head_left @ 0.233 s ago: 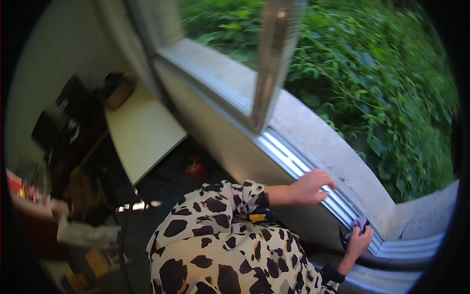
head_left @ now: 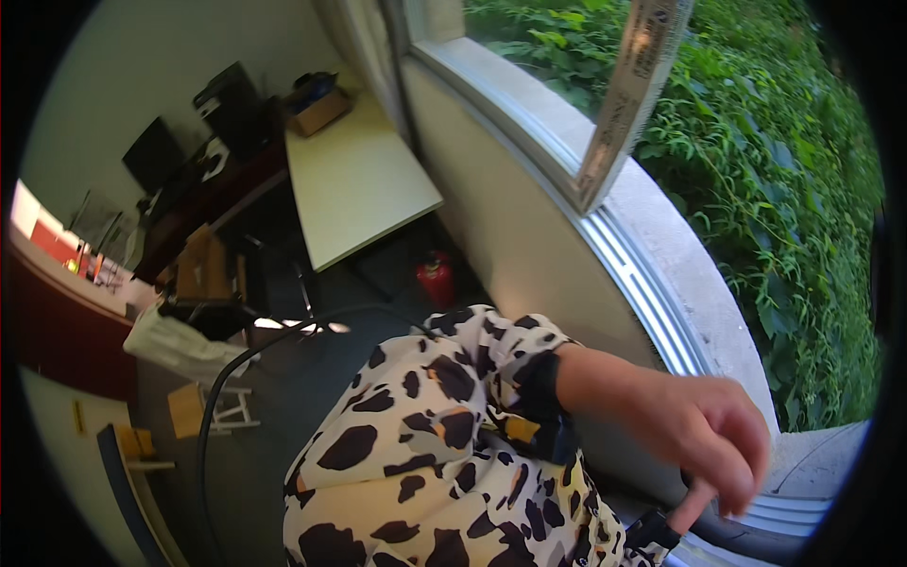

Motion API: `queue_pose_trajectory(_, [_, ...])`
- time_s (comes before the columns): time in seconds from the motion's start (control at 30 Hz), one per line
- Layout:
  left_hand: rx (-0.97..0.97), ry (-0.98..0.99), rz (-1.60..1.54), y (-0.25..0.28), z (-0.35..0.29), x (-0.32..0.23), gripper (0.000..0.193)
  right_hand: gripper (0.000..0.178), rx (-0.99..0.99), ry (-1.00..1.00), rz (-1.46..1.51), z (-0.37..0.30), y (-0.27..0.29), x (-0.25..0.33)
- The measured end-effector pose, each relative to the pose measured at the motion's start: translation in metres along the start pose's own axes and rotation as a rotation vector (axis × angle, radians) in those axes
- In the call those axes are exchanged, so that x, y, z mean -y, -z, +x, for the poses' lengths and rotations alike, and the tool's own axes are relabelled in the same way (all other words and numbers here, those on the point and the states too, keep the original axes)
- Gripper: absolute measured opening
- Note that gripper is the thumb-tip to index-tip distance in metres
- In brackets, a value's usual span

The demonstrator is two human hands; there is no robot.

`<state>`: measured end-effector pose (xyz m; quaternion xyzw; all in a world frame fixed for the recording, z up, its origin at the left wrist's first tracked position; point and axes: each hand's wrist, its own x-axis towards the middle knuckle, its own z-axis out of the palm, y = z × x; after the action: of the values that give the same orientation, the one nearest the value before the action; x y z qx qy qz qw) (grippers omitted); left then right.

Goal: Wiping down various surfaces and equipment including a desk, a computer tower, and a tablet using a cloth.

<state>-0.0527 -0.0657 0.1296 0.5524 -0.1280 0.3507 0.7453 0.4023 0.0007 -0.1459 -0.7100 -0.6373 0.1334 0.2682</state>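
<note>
My left hand [head_left: 713,430] hangs over the right end of the window sill, fingers pointing down and slightly blurred. Nothing shows in its fingers, which look loosely apart. Behind and below it, only the wrist and a small part of my right hand [head_left: 692,510] show. Its fingers, and whatever they may hold, are hidden by the left hand. Beneath the hands runs the window's metal sliding track [head_left: 635,274]. The pale frame of the sliding window sash [head_left: 619,123] stands on it farther left.
A pale concrete ledge [head_left: 694,255] lies outside the track, with dense green plants beyond. To the left are a white table [head_left: 364,198], a cardboard box [head_left: 319,111] and a red fire extinguisher [head_left: 435,278] on the floor. A black cable [head_left: 210,406] curves past my side.
My left hand has moved off the track, toward the right and closer to me, covering my right hand. Earlier, the right hand gripped a greyish cloth on the track. The view has shifted.
</note>
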Motion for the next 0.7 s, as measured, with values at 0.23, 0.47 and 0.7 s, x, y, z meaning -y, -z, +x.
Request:
queue_pose_trajectory(0.23, [0.386,-0.385,-0.244,-0.115,-0.002,-0.024,0.025,0.043,-0.061,0.079,-0.130,-0.025,0.035,0.099])
queue_pose_trajectory(0.47, [0.096,-0.073,0.023,-0.133,-0.080,-0.042,0.019,0.044,0.216,0.077,0.277,-0.074,0.035,0.195])
queue_pose_trajectory(0.7, [-0.606,0.234,0.894,-0.065,-0.222,-0.013,0.033,0.046,0.911,0.170,1.016,-0.131,-0.104,0.351])
